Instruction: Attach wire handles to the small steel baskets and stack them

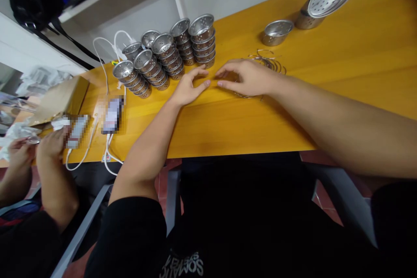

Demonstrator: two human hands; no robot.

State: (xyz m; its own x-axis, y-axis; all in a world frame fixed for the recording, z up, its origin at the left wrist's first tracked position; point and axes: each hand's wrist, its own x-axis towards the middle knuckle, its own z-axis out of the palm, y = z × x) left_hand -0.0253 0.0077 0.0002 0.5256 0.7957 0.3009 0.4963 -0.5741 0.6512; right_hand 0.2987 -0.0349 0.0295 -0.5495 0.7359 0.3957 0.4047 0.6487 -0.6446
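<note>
At far left, a co-worker's hand [50, 143] sits beside a box [60, 97]. Two phones [112, 115] lie on the tabletop [228, 128] with white cables [107, 76] attached, probably for charging. Next, the cup stacks [203, 43] crowd together near the back edge; nesting the cups likely saves room and leaves the front free for hands. The left hand [189, 89] is just in front of them, its grip released, thumb and fingers apart. The right hand [250, 78] faces it, likewise released and loosely curled, with nothing visible in it. Thin wires [272, 64] lie beneath and behind this hand, perhaps kept there for easy reach. Further right, a single cup [276, 39] stands upright, and a perforated strainer [327, 0] leans at a tilt.

As for writing, the phone screens are blurred; the shirt [190, 265] appears to read "SOMATIC", its second line unclear.
</note>
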